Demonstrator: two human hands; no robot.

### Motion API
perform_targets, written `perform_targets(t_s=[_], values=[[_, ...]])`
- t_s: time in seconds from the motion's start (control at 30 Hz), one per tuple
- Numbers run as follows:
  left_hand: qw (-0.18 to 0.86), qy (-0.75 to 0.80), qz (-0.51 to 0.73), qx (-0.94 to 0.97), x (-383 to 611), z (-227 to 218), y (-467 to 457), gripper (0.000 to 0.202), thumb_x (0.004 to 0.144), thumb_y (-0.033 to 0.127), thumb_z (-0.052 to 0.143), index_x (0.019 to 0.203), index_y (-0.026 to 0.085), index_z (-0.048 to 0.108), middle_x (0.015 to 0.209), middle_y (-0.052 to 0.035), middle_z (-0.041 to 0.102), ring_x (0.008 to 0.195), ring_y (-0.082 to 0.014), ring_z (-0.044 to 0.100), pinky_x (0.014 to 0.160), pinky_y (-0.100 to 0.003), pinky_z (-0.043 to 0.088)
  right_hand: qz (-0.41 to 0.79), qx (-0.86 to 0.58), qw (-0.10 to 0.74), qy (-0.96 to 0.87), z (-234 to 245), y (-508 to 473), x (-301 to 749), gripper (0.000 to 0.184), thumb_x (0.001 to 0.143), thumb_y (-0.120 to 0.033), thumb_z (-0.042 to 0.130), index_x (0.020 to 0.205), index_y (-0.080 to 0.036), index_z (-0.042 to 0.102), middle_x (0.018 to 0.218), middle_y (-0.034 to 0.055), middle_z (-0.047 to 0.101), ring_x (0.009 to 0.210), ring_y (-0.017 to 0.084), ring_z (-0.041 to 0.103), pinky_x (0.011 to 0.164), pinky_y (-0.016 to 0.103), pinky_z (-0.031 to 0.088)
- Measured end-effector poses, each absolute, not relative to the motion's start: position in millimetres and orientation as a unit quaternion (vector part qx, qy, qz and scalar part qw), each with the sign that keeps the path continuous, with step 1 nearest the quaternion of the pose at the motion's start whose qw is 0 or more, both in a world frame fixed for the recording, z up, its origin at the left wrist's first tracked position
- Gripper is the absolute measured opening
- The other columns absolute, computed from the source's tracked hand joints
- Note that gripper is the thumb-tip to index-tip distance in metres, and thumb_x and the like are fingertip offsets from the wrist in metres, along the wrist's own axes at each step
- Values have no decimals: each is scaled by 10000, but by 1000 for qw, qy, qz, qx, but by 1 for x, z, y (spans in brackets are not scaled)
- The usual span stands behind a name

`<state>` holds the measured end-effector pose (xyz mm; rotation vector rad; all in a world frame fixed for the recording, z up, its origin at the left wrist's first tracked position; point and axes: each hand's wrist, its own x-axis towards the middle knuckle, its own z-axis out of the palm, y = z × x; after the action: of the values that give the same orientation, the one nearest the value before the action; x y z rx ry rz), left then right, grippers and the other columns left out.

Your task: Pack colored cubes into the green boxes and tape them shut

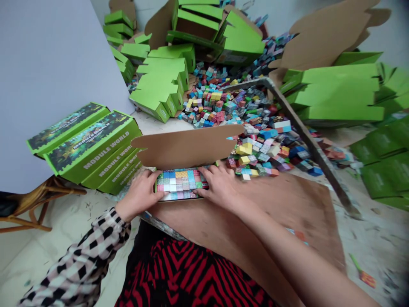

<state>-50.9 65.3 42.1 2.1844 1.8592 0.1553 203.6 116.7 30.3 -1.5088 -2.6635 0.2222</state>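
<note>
An open cardboard box (183, 199) in front of me is filled with rows of small patterned cubes (179, 183), and its brown lid flap (188, 147) stands up behind them. My left hand (140, 192) grips the left end, with thumb and index finger at the outermost cubes. At the right end, my right hand (220, 185) has its thumb and fingers pressed over the edge cubes. The hands' remaining fingers are partly hidden. Behind the right hand lies a loose heap of coloured cubes (255, 149).
Closed green boxes (108, 157) are stacked on the left, beside a wooden stool (41, 204). Open green boxes (162, 81) and more (341, 91) lie around the heap. A metal bar (306, 136) frames the right side of the brown board (287, 204).
</note>
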Motion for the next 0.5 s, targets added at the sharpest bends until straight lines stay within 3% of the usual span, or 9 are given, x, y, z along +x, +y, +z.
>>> perform_targets(t_s=[0.23,0.5], values=[[102,642,116,751,-56,37,65,585,748,435,679,1260,190,538,1171,-119,464,1099,-302,491,943,-471,433,63,-489,76,-867,37,113,205,518,806,-468,605,1241,-192,552,1076,124,603,1013,318,492,760,391,290],[70,656,121,742,-52,34,65,629,791,466,647,1326,176,489,1178,-135,503,1100,-311,515,932,-479,443,40,-501,74,-861,32,116,200,605,823,-506,596,1323,-191,466,1123,129,599,1027,322,503,774,405,292]])
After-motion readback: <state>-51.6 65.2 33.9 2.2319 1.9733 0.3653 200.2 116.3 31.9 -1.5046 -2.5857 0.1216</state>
